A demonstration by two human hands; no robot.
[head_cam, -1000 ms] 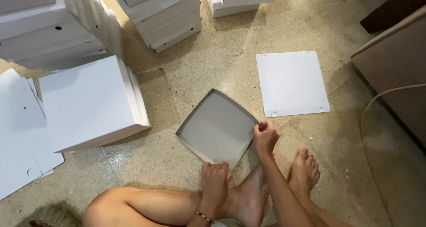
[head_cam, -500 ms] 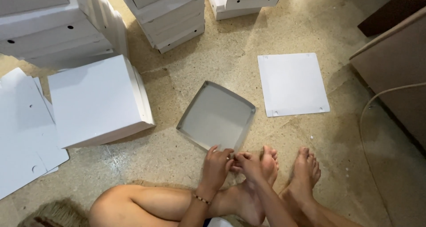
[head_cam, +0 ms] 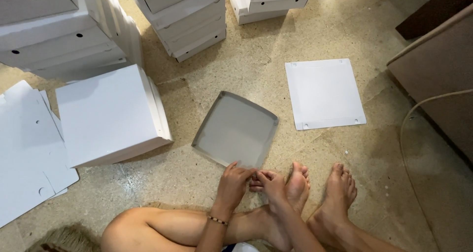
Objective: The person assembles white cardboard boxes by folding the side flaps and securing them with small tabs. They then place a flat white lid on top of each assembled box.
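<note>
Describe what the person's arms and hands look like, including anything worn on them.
Both arms are bare, with no sleeves and no gloves. The left hand has a thin beaded bracelet at the wrist. The right hand shows no ring, watch or band.

The near corner of the grey tray [head_cam: 235,129] is hidden under the fingers of the left hand [head_cam: 232,182] and right hand [head_cam: 270,182], so whether either grip pinches the rim or only rests on it cannot be told. Both forearms run off the bottom edge. The flat sheets [head_cam: 27,148] at left are cut by the frame, as are the box stacks [head_cam: 59,30] along the top and the brown furniture [head_cam: 438,79] at right. The cable [head_cam: 409,128] leaves the picture below.
</note>
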